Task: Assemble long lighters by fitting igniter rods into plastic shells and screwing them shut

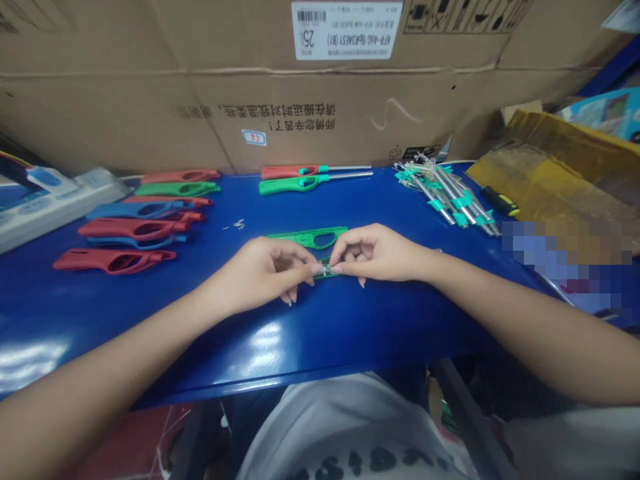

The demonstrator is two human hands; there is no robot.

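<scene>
Grip: left hand (270, 270) and right hand (383, 253) meet near the middle, thumbs and forefingers pinched narrow on a small pale part (326, 270).
Small pale part: held just over the near half-shell; fingertips cover its ends, so its exact shape cannot be told.
Near half-shell (336, 275): green plastic, mostly hidden beneath the fingers.
Far half-shell (300, 238): green plastic with an open trigger loop, lying just beyond the hands, its right end against the right hand's outline.
Table (200, 340): glossy blue, with blurred light reflections near the left and middle.
Lighter handles (117, 259): red, blue and green plastic, looped, in an overlapping row on the left; several are partly covered.
Long-necked lighters (287, 185): one red, one green, side by side at the far middle, with slim metal barrels.
Pins (239, 224): a tiny pale scatter left of the far half-shell, too small to make out.
Metal tubes (457, 190): shiny, with teal collars and thin wires, heaped at far right; the tangle hides their number.
Screwdriver (500, 200): black and yellow handle, its other end out of sight.
Carton (175, 67): brown corrugated cardboard, print upside down, cut off above.
Pixelated patch (565, 260): conceals whatever lies at right.
</scene>
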